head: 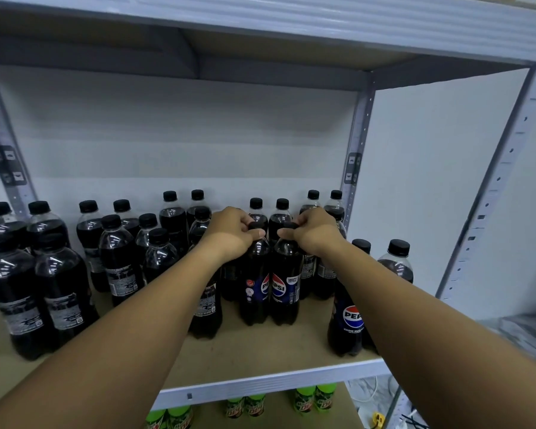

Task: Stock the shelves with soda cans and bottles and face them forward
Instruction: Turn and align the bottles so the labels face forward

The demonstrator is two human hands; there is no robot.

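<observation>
Item: 2 Pepsi btls, mid-shelf (260, 351), touching side by side.
Your left hand (229, 232) curls round left bottle (256, 283) cap; right hand (314, 232) round right bottle (286, 283) cap. Cap grip prob. lets you twist labels fwd; neighbouring rows (59, 274) show backs.

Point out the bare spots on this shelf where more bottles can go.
Bare board runs along the front edge, between the two held bottles and the front right Pepsi bottle. A narrower bare strip lies left of the left forearm. The back rows and the left cluster are crowded.
</observation>
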